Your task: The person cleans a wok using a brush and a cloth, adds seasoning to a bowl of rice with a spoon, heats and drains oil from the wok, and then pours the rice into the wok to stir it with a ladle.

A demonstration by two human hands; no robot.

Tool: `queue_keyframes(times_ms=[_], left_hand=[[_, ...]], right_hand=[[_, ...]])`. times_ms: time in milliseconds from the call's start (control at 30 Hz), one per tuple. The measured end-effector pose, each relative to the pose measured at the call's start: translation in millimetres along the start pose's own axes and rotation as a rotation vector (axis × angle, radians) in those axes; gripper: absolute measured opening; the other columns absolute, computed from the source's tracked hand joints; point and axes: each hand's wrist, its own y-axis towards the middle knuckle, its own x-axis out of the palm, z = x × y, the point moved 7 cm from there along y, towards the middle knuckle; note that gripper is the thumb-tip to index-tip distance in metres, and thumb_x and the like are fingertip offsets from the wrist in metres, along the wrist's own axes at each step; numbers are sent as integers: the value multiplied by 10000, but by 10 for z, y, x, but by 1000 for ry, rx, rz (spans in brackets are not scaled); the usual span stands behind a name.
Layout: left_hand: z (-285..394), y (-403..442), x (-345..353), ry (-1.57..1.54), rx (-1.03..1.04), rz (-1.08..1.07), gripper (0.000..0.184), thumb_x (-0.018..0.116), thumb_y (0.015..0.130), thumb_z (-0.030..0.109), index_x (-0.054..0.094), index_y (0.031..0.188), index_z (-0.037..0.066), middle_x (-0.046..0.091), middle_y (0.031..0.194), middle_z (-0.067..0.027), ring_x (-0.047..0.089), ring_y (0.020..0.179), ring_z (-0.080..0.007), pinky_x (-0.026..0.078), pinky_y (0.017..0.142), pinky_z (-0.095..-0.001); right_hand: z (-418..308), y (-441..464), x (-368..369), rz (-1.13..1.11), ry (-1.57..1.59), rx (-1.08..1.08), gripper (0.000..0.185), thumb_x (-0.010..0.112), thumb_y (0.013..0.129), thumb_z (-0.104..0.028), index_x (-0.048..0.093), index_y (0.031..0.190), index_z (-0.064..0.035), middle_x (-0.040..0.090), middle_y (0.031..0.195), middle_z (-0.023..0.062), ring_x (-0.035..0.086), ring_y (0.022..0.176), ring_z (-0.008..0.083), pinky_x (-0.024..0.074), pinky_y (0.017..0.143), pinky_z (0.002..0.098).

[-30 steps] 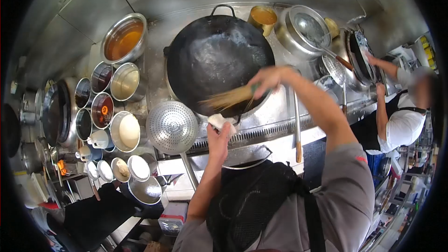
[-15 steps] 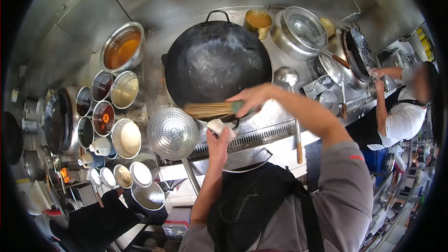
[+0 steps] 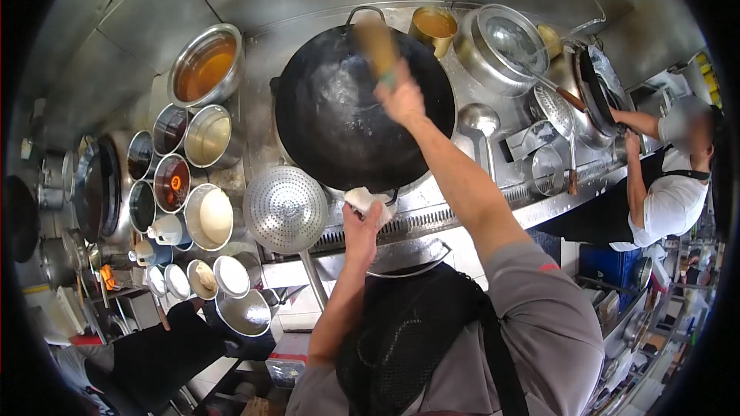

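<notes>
A large black wok (image 3: 339, 135) sits on the steel range in front of me. My right hand (image 3: 402, 98) is closed round the bound end of a bamboo wok brush (image 3: 376, 45). Its bristles, blurred by motion, lie over the wok's far side. At the near rim, my left hand (image 3: 362, 233) grips a folded white cloth (image 3: 365, 202) against the wok's edge, by the near handle. Left of that hand rests a perforated strainer (image 3: 285, 209), its handle pointing toward me.
Several pots and tubs of liquids and seasonings, including a bowl of amber liquid (image 3: 204, 68), stand at left. A ladle (image 3: 479, 119), a yellow container (image 3: 433, 27) and a large pot (image 3: 502, 50) are at right. Another person (image 3: 669, 192) works at far right.
My right hand has swept the brush from the wok's near rim to its far side. My left hand stays at the near rim with the cloth.
</notes>
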Motion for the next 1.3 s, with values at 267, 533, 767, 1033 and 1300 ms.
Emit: queue_keyframes(times_ms=[267, 533, 767, 1033, 1300], left_hand=[[34, 33, -28, 21, -2, 8, 463, 656, 913, 77, 388, 1289, 39, 545, 1174, -99, 595, 1028, -186, 540, 868, -366], [-11, 90, -51, -6, -12, -8, 459, 651, 916, 61, 377, 1285, 50, 537, 1196, -105, 596, 1056, -204, 549, 862, -381], [-1, 59, -40, -27, -5, -14, 446, 656, 913, 58, 381, 1265, 53, 538, 1193, -105, 594, 1064, -212, 548, 858, -398], [16, 51, -30, -27, -18, 20, 448, 655, 912, 52, 381, 1266, 58, 541, 1171, -99, 590, 1062, -216, 543, 874, -415], [-29, 64, -77, 36, -46, 2, 532, 687, 895, 75, 357, 1311, 46, 541, 1200, -119, 594, 1061, -220, 550, 842, -400]], right_hand=[[576, 47, -857, -1016, -420, 75, 751, 799, 732, -424, 522, 1391, -196, 565, 1295, 148, 666, 861, 315, 582, 703, 385], [8, 63, -1053, 854, 234, -321, 730, 640, 878, -355, 311, 1453, -48, 507, 1288, 336, 575, 1101, 471, 456, 949, 498], [39, -1023, -124, -1413, -80, -67, 843, 748, 787, -414, 360, 1494, -170, 629, 1100, 134, 618, 702, 197, 527, 545, 304], [277, 232, -1476, 531, -19, -82, 704, 660, 892, -331, 329, 1447, -50, 546, 1243, 297, 581, 1024, 489, 481, 892, 493], [-16, -1163, -17, -1247, -31, -80, 897, 721, 794, -474, 322, 1496, -83, 650, 1021, 143, 642, 857, 210, 573, 655, 305]])
